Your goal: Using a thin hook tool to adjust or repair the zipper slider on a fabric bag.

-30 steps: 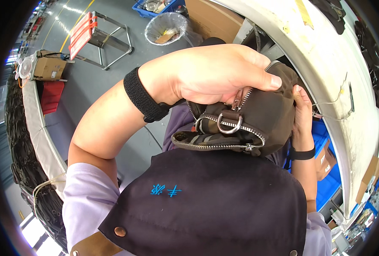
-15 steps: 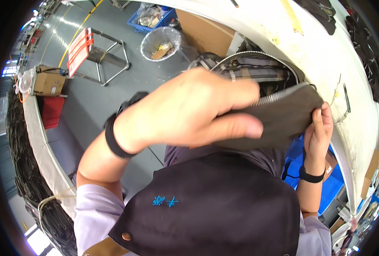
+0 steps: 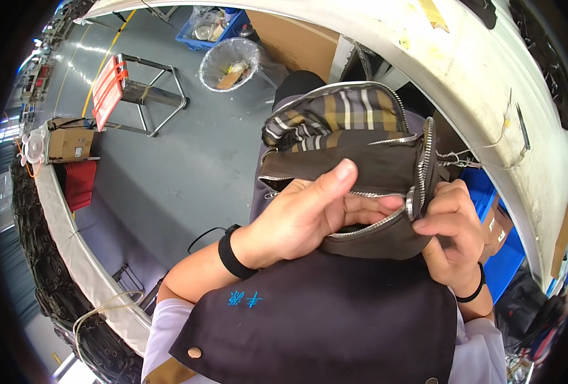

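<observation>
Bag: a dark brown zippered bag (image 3: 367, 192) is held up in front of the chest, above the dark apron (image 3: 322, 320), so that its open top is turned toward the head camera and the inside can be seen.
Lining: a plaid lining (image 3: 335, 115) is exposed at the upper opening, the flap being folded back.
Zippers: silver zipper teeth (image 3: 428, 160) are seen along the right edge and along a lower slit, which is spread apart.
Left hand: the left hand (image 3: 303, 217) is closed on the bag, its fingers (image 3: 367, 208) tucked into the lower zipped opening and the thumb laid over the outside, so that the fabric is pinched and steadied.
Right hand: the right hand (image 3: 453, 233) is clenched at the bag's right corner, close by a metal ring; whether the ring itself is gripped cannot be told.
Wristbands: a black band (image 3: 231, 253) is worn on the left wrist, a thinner one on the right.
Surroundings: a long white workbench (image 3: 489, 83) curves past on the right; a wire bin (image 3: 229, 64) and a metal stool (image 3: 143, 93) stand on the grey floor, well apart from the bag.
</observation>
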`<move>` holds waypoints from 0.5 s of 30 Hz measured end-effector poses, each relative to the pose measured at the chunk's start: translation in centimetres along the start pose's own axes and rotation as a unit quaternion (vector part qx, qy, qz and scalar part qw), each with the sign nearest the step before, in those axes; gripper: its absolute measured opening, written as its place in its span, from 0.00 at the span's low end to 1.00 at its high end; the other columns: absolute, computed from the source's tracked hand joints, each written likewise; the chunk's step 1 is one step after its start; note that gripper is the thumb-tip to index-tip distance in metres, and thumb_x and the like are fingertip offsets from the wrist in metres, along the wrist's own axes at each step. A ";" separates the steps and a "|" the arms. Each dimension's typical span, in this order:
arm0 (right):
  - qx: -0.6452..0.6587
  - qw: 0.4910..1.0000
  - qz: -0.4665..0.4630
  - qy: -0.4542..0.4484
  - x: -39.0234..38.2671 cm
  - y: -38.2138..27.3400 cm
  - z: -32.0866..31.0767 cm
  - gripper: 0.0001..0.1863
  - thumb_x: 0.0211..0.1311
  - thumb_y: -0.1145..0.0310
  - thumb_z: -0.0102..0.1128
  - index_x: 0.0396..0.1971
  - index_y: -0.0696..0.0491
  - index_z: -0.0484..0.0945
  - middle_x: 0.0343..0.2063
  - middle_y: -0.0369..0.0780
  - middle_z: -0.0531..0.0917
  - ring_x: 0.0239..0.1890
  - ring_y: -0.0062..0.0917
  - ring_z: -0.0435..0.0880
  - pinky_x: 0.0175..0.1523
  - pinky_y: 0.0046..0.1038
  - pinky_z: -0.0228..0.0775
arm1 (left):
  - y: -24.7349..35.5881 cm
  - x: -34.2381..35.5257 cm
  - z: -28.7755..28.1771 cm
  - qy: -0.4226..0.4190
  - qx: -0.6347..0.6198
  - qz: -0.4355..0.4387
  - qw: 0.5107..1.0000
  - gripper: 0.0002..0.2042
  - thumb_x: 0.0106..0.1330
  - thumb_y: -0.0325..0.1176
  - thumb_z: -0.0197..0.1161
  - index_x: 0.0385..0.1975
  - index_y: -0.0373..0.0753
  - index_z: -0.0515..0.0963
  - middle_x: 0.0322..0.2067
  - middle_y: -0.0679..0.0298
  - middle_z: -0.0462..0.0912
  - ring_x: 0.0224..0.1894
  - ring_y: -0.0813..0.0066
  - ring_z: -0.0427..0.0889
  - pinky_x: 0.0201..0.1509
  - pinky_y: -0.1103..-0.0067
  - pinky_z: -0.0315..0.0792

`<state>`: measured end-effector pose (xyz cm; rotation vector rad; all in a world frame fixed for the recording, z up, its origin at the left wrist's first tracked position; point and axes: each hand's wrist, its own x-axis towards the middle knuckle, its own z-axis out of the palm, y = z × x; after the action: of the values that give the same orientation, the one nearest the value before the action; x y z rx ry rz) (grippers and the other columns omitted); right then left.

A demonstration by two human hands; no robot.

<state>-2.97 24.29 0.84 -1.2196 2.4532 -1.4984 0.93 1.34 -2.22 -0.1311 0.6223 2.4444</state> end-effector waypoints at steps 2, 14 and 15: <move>-0.011 1.000 0.007 0.014 -0.3 0.3 0.0 0.17 0.35 0.85 0.58 0.30 0.53 0.79 0.27 0.37 0.74 0.29 0.31 0.70 0.39 0.32 0.64 | 0.1 0.1 1.3 0.020 0.063 0.053 0.996 0.24 0.74 0.46 0.43 0.57 0.30 0.65 0.53 0.54 0.74 0.57 0.65 0.73 0.62 0.70 0.67; -0.045 0.996 0.057 -0.051 -1.4 2.0 1.2 0.11 0.40 0.79 0.67 0.28 0.54 0.81 0.28 0.37 0.77 0.33 0.31 0.74 0.40 0.31 0.67 | -1.5 -0.7 0.5 0.081 0.377 0.241 0.890 0.08 0.68 0.25 0.55 0.43 0.31 0.76 0.36 0.65 0.80 0.37 0.78 0.75 0.42 0.80 0.70; -0.042 0.996 0.057 -0.052 -0.8 1.6 0.6 0.11 0.40 0.79 0.67 0.28 0.54 0.81 0.28 0.37 0.77 0.33 0.31 0.74 0.40 0.31 0.67 | -1.3 -0.7 0.4 0.084 0.378 0.241 0.890 0.08 0.68 0.25 0.55 0.43 0.31 0.76 0.36 0.65 0.80 0.37 0.78 0.75 0.42 0.80 0.70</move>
<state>-3.11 24.73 -1.00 -1.1188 2.4940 -1.2841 2.29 2.05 -2.23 0.1518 1.8164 2.4437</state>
